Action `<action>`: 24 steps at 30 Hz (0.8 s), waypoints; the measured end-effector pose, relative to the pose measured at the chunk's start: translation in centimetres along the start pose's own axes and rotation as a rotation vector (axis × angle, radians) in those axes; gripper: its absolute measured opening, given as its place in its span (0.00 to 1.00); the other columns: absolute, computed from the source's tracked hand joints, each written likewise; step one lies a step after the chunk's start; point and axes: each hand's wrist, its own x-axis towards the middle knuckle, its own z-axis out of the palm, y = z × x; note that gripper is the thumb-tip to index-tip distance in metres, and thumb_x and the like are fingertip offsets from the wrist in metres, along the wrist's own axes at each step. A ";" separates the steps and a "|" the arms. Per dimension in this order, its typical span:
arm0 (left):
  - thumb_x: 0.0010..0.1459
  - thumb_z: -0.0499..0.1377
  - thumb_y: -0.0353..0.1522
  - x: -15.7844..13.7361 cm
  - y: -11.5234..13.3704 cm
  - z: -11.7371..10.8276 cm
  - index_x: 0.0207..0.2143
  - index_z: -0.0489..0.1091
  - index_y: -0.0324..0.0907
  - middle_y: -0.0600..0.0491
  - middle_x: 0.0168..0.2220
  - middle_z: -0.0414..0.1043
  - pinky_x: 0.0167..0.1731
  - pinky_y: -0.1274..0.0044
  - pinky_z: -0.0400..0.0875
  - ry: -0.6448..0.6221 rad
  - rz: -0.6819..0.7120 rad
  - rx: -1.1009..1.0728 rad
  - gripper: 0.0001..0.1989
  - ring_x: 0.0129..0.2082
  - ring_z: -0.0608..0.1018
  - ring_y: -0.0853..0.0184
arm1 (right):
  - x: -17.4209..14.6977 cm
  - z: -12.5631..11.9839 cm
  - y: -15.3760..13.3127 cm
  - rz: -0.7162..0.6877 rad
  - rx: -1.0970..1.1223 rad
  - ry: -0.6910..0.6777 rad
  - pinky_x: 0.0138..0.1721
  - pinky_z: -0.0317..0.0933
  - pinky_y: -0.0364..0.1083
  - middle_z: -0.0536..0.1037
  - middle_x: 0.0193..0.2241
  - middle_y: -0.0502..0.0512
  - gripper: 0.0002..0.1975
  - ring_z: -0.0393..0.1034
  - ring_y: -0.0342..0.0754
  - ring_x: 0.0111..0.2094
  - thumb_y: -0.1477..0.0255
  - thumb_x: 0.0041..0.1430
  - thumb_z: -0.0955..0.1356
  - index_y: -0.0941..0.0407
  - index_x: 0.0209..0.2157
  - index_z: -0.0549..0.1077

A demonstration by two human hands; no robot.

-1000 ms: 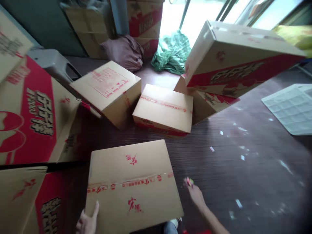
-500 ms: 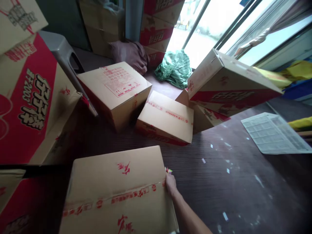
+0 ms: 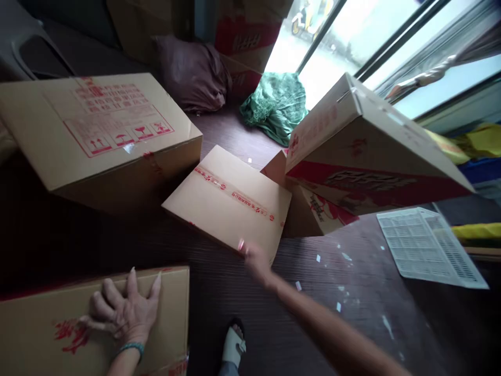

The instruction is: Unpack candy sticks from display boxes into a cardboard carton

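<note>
My left hand [image 3: 127, 310], with a teal bracelet at its wrist, lies with fingers spread on a cardboard box [image 3: 35, 318] at the lower left. Red characters are printed on this box. My right hand [image 3: 256, 261] is blurred and reaches over the near edge of a second, taped carton [image 3: 235, 193]; I cannot tell whether they touch. It looks closed, with a small pinkish-white bit at its tip that is too smeared to name. Left of the taped carton stands a larger box [image 3: 113, 120] with red printed handling marks.
A tilted carton [image 3: 376, 146] rests on another box [image 3: 313, 209] at the right. A green sack [image 3: 276, 107] and a maroon bag [image 3: 191, 73] lie behind. A white plastic crate [image 3: 428, 248] is on the floor [image 3: 344, 324] among paper scraps. My sandalled foot [image 3: 234, 344] shows below.
The near box has shifted to the lower left in view, and my left hand has appeared on it. My right hand has left its side and moved toward the taped carton. The view has turned.
</note>
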 end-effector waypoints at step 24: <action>0.63 0.47 0.54 0.3 -2.4 2.1 0.61 0.66 0.37 0.34 0.70 0.48 0.64 0.41 0.42 0.113 0.099 0.098 0.36 0.70 0.50 0.40 | 12.9 -5.4 11.5 0.401 -0.452 0.485 0.41 0.52 0.50 0.72 0.46 0.67 0.15 0.65 0.56 0.46 0.68 0.70 0.58 0.61 0.47 0.71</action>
